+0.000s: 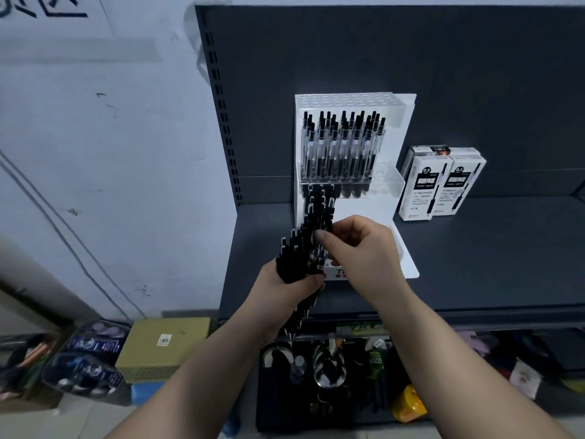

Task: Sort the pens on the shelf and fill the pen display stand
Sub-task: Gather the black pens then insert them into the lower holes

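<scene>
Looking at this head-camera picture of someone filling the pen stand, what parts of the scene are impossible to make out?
- Lower holes of the pen display stand: hidden behind the right hand and the bundle of black pens in the left hand.
- How many pens are in that bundle: they overlap, too dark to count.
- Small print on the white pen boxes: too small.
- Goods on the lower shelf: dim, partly behind the forearms.
</scene>
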Tool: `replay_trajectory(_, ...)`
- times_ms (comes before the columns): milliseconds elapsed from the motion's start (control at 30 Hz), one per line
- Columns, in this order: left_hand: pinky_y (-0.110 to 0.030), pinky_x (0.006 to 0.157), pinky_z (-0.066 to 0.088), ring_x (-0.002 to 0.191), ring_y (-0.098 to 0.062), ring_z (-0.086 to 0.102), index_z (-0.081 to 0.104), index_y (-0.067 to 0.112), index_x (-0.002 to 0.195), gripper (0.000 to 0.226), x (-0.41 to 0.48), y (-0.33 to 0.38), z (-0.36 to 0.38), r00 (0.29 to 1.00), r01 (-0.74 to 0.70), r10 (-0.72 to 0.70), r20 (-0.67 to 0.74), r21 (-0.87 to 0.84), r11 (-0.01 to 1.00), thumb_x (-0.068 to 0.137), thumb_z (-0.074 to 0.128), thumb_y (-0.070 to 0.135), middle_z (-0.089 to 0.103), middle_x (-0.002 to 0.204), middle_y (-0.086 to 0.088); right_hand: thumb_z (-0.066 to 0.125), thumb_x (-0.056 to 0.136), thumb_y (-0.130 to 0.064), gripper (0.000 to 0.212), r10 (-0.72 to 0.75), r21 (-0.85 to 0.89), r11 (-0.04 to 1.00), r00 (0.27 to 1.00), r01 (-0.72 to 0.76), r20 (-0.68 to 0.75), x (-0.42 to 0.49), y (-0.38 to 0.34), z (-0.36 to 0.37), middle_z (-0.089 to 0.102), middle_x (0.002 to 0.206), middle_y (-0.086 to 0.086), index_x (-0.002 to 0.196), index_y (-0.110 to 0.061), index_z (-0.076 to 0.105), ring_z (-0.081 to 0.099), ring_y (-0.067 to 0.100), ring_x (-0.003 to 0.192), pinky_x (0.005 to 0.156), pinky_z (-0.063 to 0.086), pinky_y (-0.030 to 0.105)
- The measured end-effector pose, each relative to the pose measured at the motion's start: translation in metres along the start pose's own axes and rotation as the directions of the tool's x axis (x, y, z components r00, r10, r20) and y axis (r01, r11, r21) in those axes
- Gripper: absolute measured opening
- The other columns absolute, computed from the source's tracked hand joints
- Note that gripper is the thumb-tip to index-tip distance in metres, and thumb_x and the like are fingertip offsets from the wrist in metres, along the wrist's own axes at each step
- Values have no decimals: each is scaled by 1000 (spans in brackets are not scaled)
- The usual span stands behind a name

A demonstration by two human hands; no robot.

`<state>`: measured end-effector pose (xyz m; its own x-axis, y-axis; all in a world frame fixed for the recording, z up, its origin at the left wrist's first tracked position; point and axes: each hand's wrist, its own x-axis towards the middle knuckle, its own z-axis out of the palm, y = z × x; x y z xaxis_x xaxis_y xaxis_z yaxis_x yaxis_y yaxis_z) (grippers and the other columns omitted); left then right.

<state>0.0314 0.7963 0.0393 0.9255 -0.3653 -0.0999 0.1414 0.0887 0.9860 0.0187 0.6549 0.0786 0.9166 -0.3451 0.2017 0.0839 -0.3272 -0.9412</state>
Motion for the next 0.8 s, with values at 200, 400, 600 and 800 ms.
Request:
replay_trajectory(200,-28,68,53,75,-18,66,67,11,89,15,-3,-2,-2,1000,22,-20,20,-130,991,82,64,-2,70,74,-4,66,86,-7,7,92,118,987,989,-106,117,3,-6,-6,68,72,18,80,-8,70,63,19,63,69,58,42)
replay_trajectory(400,-26,62,51,72,-17,62,64,11,95,10,0,-1,-6,992,32,-50,-117,-147,989,85,65,8,67,77,-6,57,92,-9,15,1,32,999,1000,-2,19,18,-22,-24,70,83,12,83,-15,67,67,30,79,76,58,46)
replay_trajectory(600,-30,66,53,77,-17,66,64,15,94,12,2,-2,-19,978,28,-60,-201,-159,987,86,64,6,71,79,-5,56,90,-11,13,-211,-172,968,965,184,-155,54,0,-20,65,74,-3,83,-18,64,66,25,79,75,55,35)
replay_trajectory(800,-30,68,53,80,-19,66,65,16,94,12,0,-6,-21,974,61,-96,-204,-173,983,85,65,7,71,79,-4,57,91,-10,11,-201,-292,942,975,165,-98,55,26,-3,64,73,3,89,-8,68,54,14,67,64,42,24)
